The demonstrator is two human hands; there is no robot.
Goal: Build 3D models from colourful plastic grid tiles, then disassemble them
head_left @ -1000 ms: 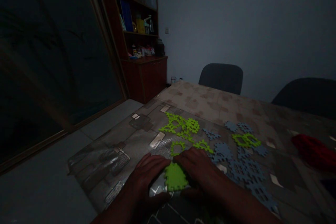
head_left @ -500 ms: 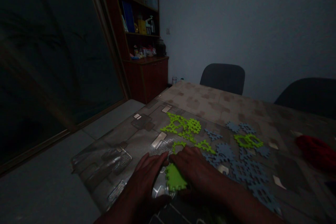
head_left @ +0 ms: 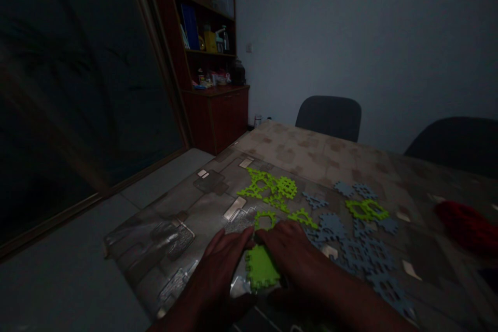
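Note:
A green square puzzle panel (head_left: 262, 267) with notched edges is between my two hands near the front of the table. My left hand (head_left: 221, 264) curves along its left side, fingers toward the far edge and thumb by the near edge. Over its right side and far corner lies my right hand (head_left: 291, 251), its thumb low and in shadow. Both hands grip the panel; its underside is hidden. Just beyond the fingertips lies a green panel with a large opening (head_left: 265, 219). An arched green piece (head_left: 302, 217) rests to its right.
More green panels (head_left: 260, 187) lie farther back, overlapping. Grey-blue notched panels (head_left: 356, 251) spread to the right, with two green rings (head_left: 367, 209) among them. A red item (head_left: 465, 225) sits at the right. Chairs (head_left: 330, 117) stand behind the patterned table (head_left: 311, 148); the room is dim.
My hands have shifted slightly, and more of the green panel's top face shows between them. The pieces on the table lie as before.

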